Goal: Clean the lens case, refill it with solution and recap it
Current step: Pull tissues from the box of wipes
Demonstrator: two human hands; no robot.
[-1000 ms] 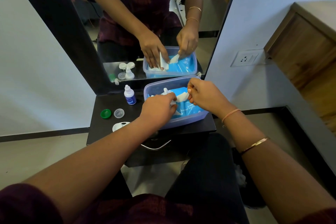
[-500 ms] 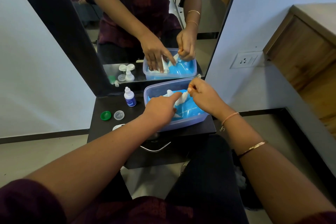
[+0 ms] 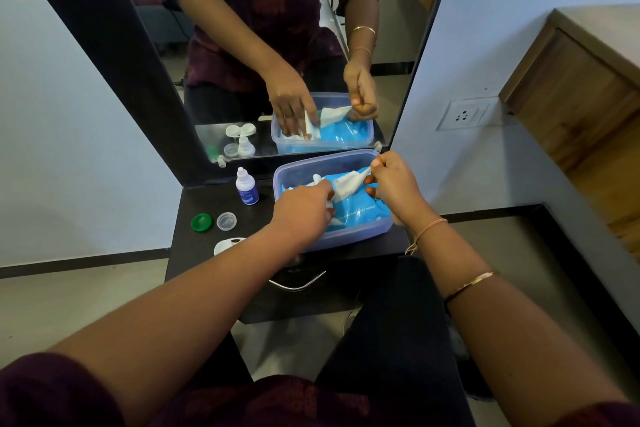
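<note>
White plastic lens case (image 3: 224, 245) lies uncapped on the black shelf (image 3: 194, 198) by your left forearm, apparently unwiped. Your right hand (image 3: 394, 184) pinches a white wipe (image 3: 349, 180) from the blue pack (image 3: 360, 210), left hand (image 3: 304, 210) pressing it flat-fingered. Refilling and recapping remain.

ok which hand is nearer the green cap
Left. The left hand presses the wipe pack in the tub, right of the green cap; the right hand pinches a wipe farther right.

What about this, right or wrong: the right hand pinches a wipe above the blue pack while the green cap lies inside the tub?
Not quite. The head view shows the green cap on the black shelf, outside the tub; the rest holds.
</note>
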